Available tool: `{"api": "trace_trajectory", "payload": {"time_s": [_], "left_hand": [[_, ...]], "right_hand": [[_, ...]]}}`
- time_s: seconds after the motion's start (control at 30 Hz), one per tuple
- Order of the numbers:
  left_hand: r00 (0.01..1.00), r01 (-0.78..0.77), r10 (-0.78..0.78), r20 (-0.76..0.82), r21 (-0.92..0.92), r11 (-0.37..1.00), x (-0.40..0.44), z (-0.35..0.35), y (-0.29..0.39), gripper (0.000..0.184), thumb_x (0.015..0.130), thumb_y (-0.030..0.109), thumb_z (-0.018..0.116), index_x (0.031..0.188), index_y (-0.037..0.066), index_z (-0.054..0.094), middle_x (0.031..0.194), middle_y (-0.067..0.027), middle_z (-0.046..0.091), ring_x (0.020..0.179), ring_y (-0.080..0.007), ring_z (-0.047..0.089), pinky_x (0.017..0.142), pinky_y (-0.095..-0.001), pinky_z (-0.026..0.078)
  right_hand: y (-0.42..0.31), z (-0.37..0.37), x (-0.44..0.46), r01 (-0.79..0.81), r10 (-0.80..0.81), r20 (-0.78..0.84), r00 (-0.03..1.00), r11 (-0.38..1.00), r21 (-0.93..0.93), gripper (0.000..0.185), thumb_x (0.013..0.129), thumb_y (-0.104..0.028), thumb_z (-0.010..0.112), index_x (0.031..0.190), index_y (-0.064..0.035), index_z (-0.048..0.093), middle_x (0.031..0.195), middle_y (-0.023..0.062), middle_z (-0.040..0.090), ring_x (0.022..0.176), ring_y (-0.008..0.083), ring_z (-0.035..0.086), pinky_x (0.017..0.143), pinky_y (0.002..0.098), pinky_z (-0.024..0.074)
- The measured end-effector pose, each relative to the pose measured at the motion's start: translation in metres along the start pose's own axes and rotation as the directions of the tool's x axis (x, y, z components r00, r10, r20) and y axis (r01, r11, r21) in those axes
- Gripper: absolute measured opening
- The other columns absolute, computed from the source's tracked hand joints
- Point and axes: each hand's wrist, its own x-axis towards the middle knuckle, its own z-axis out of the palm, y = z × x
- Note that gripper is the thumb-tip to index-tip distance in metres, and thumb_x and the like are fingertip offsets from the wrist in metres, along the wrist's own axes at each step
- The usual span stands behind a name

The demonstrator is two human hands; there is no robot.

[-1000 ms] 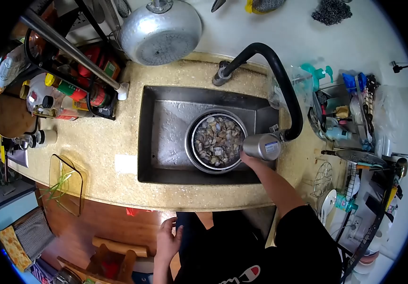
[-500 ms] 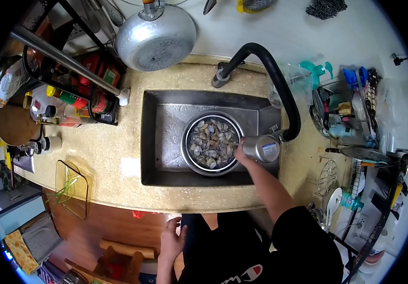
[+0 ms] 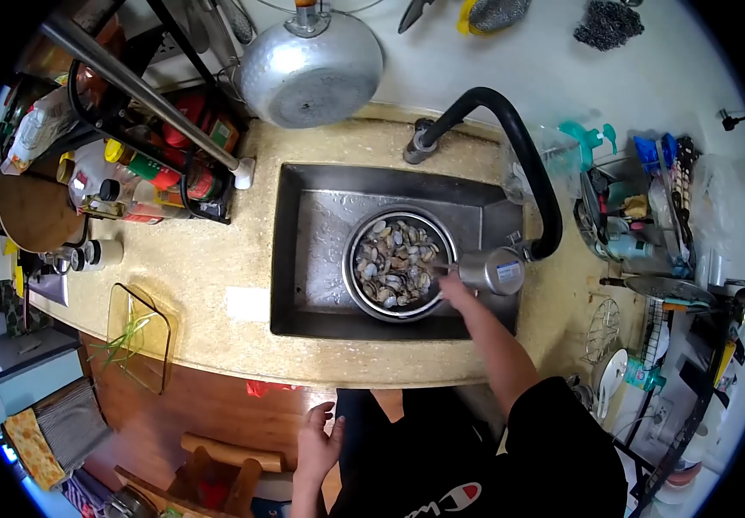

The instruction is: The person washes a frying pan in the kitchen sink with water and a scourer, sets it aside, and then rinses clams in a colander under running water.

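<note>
A round metal bowl [image 3: 352,289] stands in the sink and holds many clams [image 3: 394,259] in liquid. My right hand [image 3: 452,287] is at the bowl's right rim, below the faucet head [image 3: 491,271]. Its fingers point in over the clams, but they are blurred and partly hidden, and a thin pale shape shows near their tips. Down at the left, in front of the counter edge, my left hand [image 3: 320,439] hangs in the air with its fingers apart and nothing in it.
The sink [image 3: 316,211] surrounds the bowl, and a black faucet hose [image 3: 532,155] arches over its right side. A glass dish [image 3: 167,345] with green stalks overhangs the counter's front edge. Bottles on a rack [image 3: 161,177] stand left; a wok [image 3: 312,78] hangs behind.
The view has shifted, so most things appear farther right. My right hand has moved slightly toward me along the bowl's rim, and the clams lie differently. My left hand stays almost still.
</note>
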Motion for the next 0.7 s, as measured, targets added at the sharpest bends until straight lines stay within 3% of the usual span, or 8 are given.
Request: {"api": "trace_trajectory", "payload": {"time_s": [0.03, 0.1, 0.17, 0.27, 0.43, 0.53, 0.63, 0.7], "left_hand": [[1.0, 0.027, -0.027, 0.004, -0.009, 1.0, -0.002, 0.0, -0.001, 0.031, 0.087, 0.014, 0.067, 0.114, 0.0, 0.06, 0.101, -0.02, 0.065, 0.088, -0.032, 0.065, 0.075, -0.039, 0.053], [0.999, 0.018, -0.018, 0.029, 0.026, 1.0, -0.002, 0.002, -0.007, 0.031, 0.087, 0.014, 0.067, 0.114, 0.0, 0.059, 0.102, -0.0198, 0.064, 0.089, -0.0318, 0.065, 0.077, -0.0392, 0.053], [0.999, 0.007, -0.008, 0.046, 0.018, 1.0, -0.003, 0.004, -0.008, 0.032, 0.086, 0.013, 0.067, 0.114, 0.001, 0.059, 0.102, -0.0196, 0.064, 0.089, -0.0318, 0.065, 0.077, -0.0392, 0.053], [0.999, 0.007, -0.006, 0.032, -0.031, 0.999, -0.001, -0.002, -0.006, 0.032, 0.086, 0.013, 0.068, 0.114, 0.001, 0.059, 0.102, -0.0195, 0.064, 0.089, -0.0313, 0.065, 0.077, -0.0388, 0.053], [0.996, -0.073, 0.071, 0.057, 0.046, 0.996, 0.006, -0.002, 0.001, 0.032, 0.086, 0.012, 0.069, 0.114, 0.0, 0.059, 0.098, -0.0187, 0.065, 0.088, -0.0287, 0.066, 0.074, -0.0369, 0.053], [0.996, 0.037, -0.024, 0.081, -0.163, 0.986, 0.01, 0.003, 0.002, 0.031, 0.086, 0.011, 0.069, 0.113, 0.0, 0.059, 0.099, -0.0185, 0.066, 0.087, -0.0275, 0.066, 0.073, -0.0351, 0.053], [0.981, -0.123, 0.133, 0.14, -0.077, 0.989, 0.042, -0.003, 0.022, 0.028, 0.089, 0.007, 0.066, 0.114, -0.003, 0.059, 0.098, -0.0122, 0.065, 0.085, -0.0174, 0.062, 0.073, -0.0281, 0.05], [0.985, -0.087, 0.119, 0.126, -0.232, 0.969, 0.07, -0.003, 0.036, 0.027, 0.09, 0.007, 0.064, 0.115, -0.003, 0.058, 0.097, -0.0112, 0.065, 0.083, -0.0163, 0.06, 0.074, -0.0289, 0.05]], "right_hand": [[-0.108, -0.01, -0.077, -0.073, 0.06, -0.12, 0.991, 0.992, -0.106, 0.033, 0.082, -0.005, 0.053, 0.114, 0.0041, 0.056, 0.086, 0.0214, 0.064, 0.066, 0.031, 0.066, 0.041, 0.0373, 0.0483], [-0.105, -0.005, -0.061, -0.212, 0.213, -0.011, 0.977, 0.965, -0.152, 0.03, 0.083, -0.008, 0.054, 0.111, 0.0031, 0.059, 0.089, 0.0232, 0.067, 0.078, 0.0386, 0.068, 0.05, 0.0421, 0.0519], [-0.097, -0.026, -0.066, 0.211, -0.273, -0.067, 0.96, 0.859, -0.467, 0.029, 0.082, -0.011, 0.056, 0.107, 0.0028, 0.062, 0.086, 0.0229, 0.068, 0.078, 0.0422, 0.067, 0.058, 0.0466, 0.0525], [-0.099, -0.039, -0.057, 0.3, -0.34, -0.014, 0.94, 0.849, -0.435, 0.031, 0.083, -0.019, 0.059, 0.106, 0.0021, 0.064, 0.101, 0.0256, 0.066, 0.095, 0.043, 0.064, 0.084, 0.051, 0.0486], [-0.077, -0.04, -0.044, 0.251, -0.365, -0.031, 0.93, 0.695, -0.673, 0.045, 0.086, -0.029, 0.06, 0.125, -0.0067, 0.056, 0.132, 0.0209, 0.053, 0.12, 0.0332, 0.052, 0.105, 0.0453, 0.0373], [-0.071, -0.043, -0.034, 0.244, -0.344, -0.03, 0.939, 0.723, -0.647, 0.046, 0.088, -0.033, 0.058, 0.127, -0.0097, 0.054, 0.131, 0.0173, 0.054, 0.113, 0.0309, 0.055, 0.093, 0.0442, 0.0412], [-0.066, -0.052, -0.033, 0.252, -0.32, -0.043, 0.946, 0.814, -0.523, 0.047, 0.09, -0.036, 0.055, 0.13, -0.0127, 0.052, 0.129, 0.0136, 0.055, 0.105, 0.0286, 0.058, 0.081, 0.043, 0.0452], [-0.068, -0.064, -0.036, 0.255, -0.264, 0.024, 0.964, 0.898, -0.359, 0.047, 0.091, -0.039, 0.053, 0.132, -0.0147, 0.05, 0.128, 0.0112, 0.055, 0.1, 0.0271, 0.06, 0.074, 0.0423, 0.0479]]}}
